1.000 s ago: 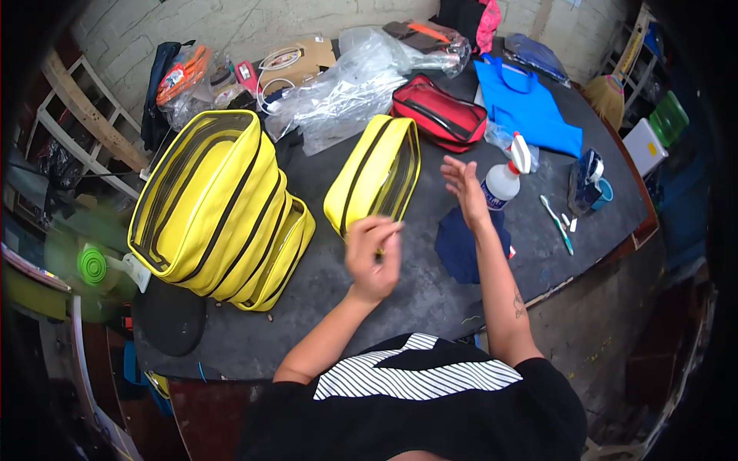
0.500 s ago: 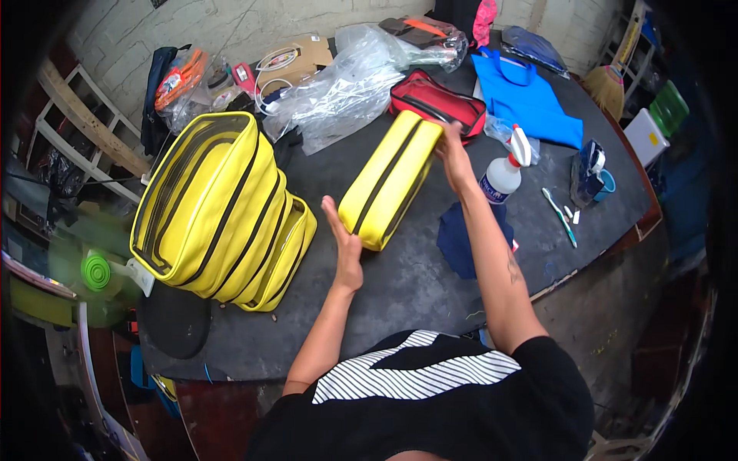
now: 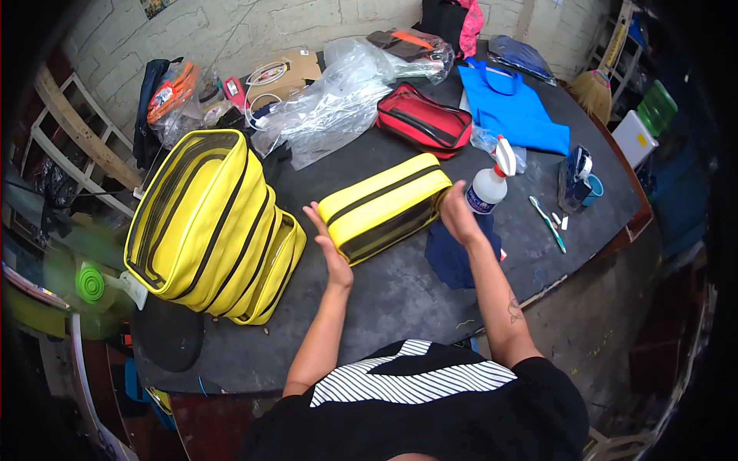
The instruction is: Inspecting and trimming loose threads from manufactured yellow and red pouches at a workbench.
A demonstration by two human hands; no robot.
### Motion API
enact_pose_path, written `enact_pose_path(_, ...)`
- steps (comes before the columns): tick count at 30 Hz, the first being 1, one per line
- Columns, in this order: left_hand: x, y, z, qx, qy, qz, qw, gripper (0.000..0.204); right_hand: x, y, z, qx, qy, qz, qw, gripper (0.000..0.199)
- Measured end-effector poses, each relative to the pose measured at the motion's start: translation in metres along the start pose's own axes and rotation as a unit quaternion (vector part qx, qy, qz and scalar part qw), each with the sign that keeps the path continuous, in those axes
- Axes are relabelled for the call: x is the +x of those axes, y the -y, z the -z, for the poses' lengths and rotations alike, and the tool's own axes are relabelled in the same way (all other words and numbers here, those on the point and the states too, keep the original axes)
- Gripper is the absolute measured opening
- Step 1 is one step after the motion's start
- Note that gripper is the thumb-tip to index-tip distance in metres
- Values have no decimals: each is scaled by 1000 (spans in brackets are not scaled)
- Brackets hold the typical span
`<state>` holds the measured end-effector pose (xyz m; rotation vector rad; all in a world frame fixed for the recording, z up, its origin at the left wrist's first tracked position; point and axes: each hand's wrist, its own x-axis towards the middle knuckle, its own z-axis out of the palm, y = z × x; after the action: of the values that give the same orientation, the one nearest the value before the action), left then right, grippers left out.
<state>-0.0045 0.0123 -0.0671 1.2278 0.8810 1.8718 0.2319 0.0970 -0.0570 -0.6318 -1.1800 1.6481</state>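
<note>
Holding a small yellow case (image 3: pixel 377 196) endwise between two hands, the person has it near the middle of the black bench (image 3: pixel 384 307), toward the near edge, though whether its underside touches the surface cannot be told. The left hand (image 3: pixel 332 250) lies along the case's left end, palm inward, fingers long and parted rather than curled; the right hand (image 3: pixel 459 215) meets the opposite end, its fingertips partly hidden. A black zip runs lengthwise along the case's upper face, and a dark see-through panel fills the side toward the person. Close to the left edge stands a group of larger yellow cases (image 3: pixel 254 223), set tightly together, with a black flat rounded piece (image 3: pixel 171 342) at the near left corner. Just beside the right hand is a white spray bottle (image 3: pixel 487 192) with a red and white head; a dark blue cloth (image 3: pixel 453 260) lies partly behind the forearm. Toward the right edge lie a toothbrush (image 3: pixel 548 225) and a light blue round object (image 3: pixel 593 190). Along the far edge, crumpled clear plastic (image 3: pixel 323 119), a red case (image 3: pixel 424 117) and a blue bag (image 3: pixel 515 115) sit left to right.
</note>
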Motion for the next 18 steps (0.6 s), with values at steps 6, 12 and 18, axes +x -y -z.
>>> enact_pose_path(6,21,-37,28,169,44,-63,983,86,-28,40,-1,-131,-140,114,975,53)
enact_pose_path(12,34,-70,23,369,202,-112,900,75,-20,49,-14,-377,-157,256,876,24)
enact_pose_path(18,28,-69,26,348,198,-65,914,78,-28,35,-4,-145,-157,215,953,21)
